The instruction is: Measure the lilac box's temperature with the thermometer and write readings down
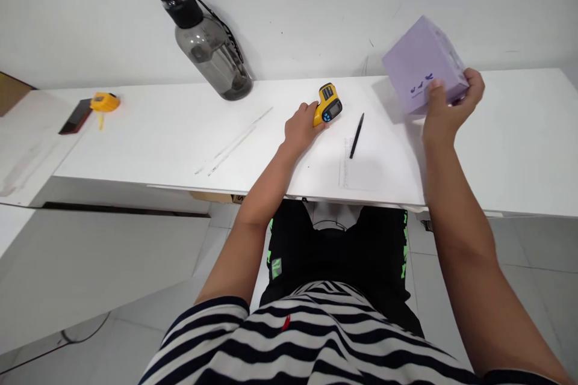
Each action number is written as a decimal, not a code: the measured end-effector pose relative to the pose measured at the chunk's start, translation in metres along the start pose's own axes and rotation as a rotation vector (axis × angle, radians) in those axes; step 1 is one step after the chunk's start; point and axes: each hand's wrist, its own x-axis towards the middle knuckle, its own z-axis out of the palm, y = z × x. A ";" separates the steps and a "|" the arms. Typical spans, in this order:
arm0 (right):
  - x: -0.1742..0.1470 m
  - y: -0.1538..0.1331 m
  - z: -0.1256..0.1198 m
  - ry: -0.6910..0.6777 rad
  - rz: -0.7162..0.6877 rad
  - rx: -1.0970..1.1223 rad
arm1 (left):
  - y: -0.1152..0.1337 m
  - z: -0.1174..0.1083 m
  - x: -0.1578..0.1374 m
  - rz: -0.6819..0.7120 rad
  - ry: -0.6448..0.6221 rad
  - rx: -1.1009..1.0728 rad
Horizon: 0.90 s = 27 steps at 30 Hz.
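Right hand (445, 109) up off the counter (158, 132), fingers wrapped around a lilac cardboard box (424, 66), a matte cube with small dark-blue shapes printed on one face. The box is tilted, one corner dipping toward the back right part of the counter, thumb across the printed face, fingertips curling round the far side. Whether its lower edge touches the surface, I cannot tell.

Left hand (301, 127) lies low on the counter near the middle, closed around the grip of a yellow infrared thermometer (328, 104): chunky plastic, pistol-shaped, a dark display panel with blue buttons facing up. The thermometer's head points toward the back edge.

Just right of that, a slim black pen (356, 135) lies at a slant, its lower end on a transparent plastic ruler (345, 162) that runs toward the front edge. Left of the hand, two long clear strips (235, 143), thin and glassy, stretch diagonally across the smooth white top.

At the back edge, leaning against the wall, a smoky grey translucent water bottle (210, 48) with a black cap and a black strap, tilted hard. Far over at the back left corner, a yellow tape measure (105, 101) sits touching a dark flat rectangular block (76, 117).

Below the front edge: black shorts with green trim and a black-and-white striped shirt.
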 end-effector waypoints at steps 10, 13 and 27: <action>-0.002 0.009 0.002 0.037 -0.089 -0.471 | -0.006 0.001 0.004 -0.025 -0.015 0.051; 0.002 0.015 0.004 0.060 -0.033 -0.546 | -0.006 0.002 0.004 -0.002 -0.026 0.044; -0.024 -0.046 -0.001 -0.341 -0.398 -0.718 | -0.006 0.004 0.001 -0.039 0.076 0.193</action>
